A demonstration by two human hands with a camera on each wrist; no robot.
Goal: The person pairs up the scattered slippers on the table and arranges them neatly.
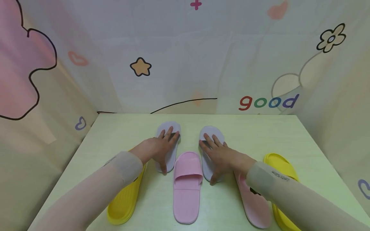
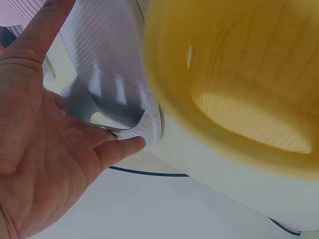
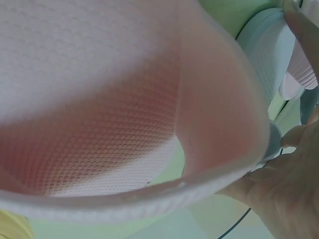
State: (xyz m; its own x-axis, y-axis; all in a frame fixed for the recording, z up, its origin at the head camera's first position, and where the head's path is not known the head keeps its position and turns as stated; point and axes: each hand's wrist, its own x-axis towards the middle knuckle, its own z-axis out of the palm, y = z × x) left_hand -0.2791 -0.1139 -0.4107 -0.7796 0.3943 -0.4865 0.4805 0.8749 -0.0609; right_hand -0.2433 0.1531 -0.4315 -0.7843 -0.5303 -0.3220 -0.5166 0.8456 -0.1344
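Two pale lavender slippers with a dark grey patch on the strap lie on the table, toes toward the back wall. My left hand point(image 1: 160, 148) rests over the left lavender slipper point(image 1: 170, 124), fingers spread on the strap and thumb toward the heel. In the left wrist view, a fingertip touches the rim of that slipper point(image 2: 107, 50). My right hand point(image 1: 222, 156) lies spread across the right lavender slipper point(image 1: 212, 130), fingers over its strap. Between them sits a pink slipper point(image 1: 186, 207). Another pink slipper point(image 1: 255, 205) lies partly hidden under the right forearm.
A yellow slipper point(image 1: 124, 202) lies at the left, partly covered by the left forearm. Its counterpart, another yellow slipper point(image 1: 278, 163), lies at the right under the right forearm. A printed cloth point(image 1: 185, 64) hangs behind the light table point(image 1: 124, 125) and along its sides.
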